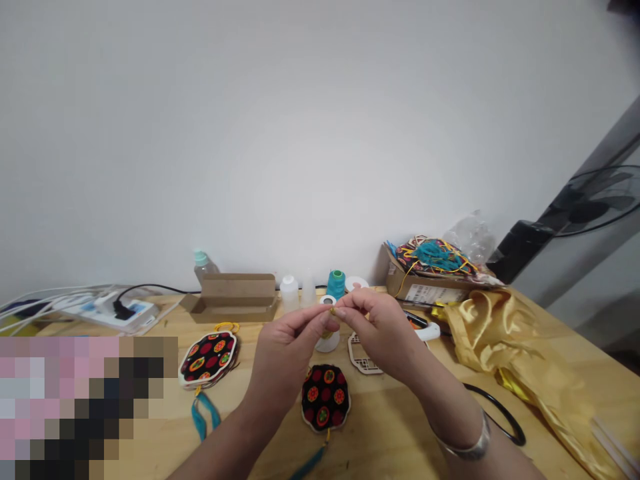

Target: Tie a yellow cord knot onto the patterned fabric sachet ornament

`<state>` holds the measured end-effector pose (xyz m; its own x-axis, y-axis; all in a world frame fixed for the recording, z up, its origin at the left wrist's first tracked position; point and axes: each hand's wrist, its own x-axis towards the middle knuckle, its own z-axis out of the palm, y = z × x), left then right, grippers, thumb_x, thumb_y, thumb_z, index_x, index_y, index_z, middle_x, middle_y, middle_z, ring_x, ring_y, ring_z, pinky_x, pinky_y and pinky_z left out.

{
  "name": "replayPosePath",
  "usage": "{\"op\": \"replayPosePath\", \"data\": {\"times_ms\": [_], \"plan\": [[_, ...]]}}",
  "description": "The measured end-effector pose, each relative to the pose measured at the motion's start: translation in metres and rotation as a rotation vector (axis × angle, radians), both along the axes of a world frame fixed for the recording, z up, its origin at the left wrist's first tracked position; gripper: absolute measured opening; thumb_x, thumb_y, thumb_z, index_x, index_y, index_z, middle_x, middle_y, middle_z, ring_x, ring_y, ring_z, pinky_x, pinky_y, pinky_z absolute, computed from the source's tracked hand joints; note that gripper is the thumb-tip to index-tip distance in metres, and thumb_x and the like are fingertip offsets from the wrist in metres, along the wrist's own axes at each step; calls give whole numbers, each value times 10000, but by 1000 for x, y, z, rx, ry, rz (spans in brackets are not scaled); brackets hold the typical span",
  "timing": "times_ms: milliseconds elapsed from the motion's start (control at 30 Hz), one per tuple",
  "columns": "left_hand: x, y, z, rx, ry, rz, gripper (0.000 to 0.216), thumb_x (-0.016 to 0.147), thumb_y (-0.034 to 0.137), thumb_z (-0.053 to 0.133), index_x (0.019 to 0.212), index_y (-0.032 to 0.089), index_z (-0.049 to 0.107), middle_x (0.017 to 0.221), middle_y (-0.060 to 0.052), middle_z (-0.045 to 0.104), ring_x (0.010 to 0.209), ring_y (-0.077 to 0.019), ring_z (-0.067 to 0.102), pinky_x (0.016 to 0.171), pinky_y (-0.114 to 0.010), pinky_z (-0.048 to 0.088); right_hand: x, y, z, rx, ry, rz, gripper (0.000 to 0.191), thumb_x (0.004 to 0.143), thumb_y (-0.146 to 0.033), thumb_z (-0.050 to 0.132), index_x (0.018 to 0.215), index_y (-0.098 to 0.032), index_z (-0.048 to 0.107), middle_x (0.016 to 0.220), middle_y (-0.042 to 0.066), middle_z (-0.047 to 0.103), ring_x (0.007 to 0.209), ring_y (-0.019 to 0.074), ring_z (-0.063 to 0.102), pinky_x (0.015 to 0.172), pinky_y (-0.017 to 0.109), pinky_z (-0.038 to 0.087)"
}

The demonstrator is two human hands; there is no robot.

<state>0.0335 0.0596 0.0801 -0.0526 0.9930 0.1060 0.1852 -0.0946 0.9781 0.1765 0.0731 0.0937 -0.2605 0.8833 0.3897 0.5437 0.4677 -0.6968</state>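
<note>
My left hand (pixel 286 353) and my right hand (pixel 384 333) meet over the middle of the table, thumbs and fingertips pinched together. Between the tips shows a small yellow strand (pixel 333 311); its ends are hidden. Below lies a black patterned pendant (pixel 326 398) with red flower motifs, a pale rim and a teal tassel (pixel 309 463). Another such pendant (pixel 209 355), with a yellow cord loop, rests left of my left hand. Behind my fingers stands a white-flanged spool (pixel 327 345), partly covered. A wooden lattice frame (pixel 356 362) is partly hidden by my right hand.
Along the wall are an open cardboard box (pixel 240 307), white bottles (pixel 289 292) and a teal thread cone (pixel 336 283). Right stand a full carton (pixel 430 291), a white-handled tool (pixel 427 331) and gold satin cloth (pixel 493 333). A power strip (pixel 133 315) is left.
</note>
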Motion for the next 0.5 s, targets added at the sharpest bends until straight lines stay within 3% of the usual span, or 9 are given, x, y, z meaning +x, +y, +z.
{"op": "replayPosePath", "data": {"times_ms": [167, 500], "plan": [[0, 0, -2, -6, -70, -21, 278, 736, 330, 613, 982, 219, 681, 634, 17, 681, 479, -84, 501, 422, -182, 356, 0, 1, 1, 7, 34, 28, 226, 821, -154, 468, 631, -164, 589, 623, -25, 583, 595, 82, 473, 585, 220, 336], [-1, -1, -1, 46, -58, -22, 202, 729, 303, 616, 879, 205, 710, 656, -6, 693, 485, -98, 528, 408, -190, 363, 1, 2, -1, -60, 59, 19, 203, 808, -175, 489, 651, -169, 618, 642, -9, 616, 625, 104, 514, 596, 228, 365]]}}
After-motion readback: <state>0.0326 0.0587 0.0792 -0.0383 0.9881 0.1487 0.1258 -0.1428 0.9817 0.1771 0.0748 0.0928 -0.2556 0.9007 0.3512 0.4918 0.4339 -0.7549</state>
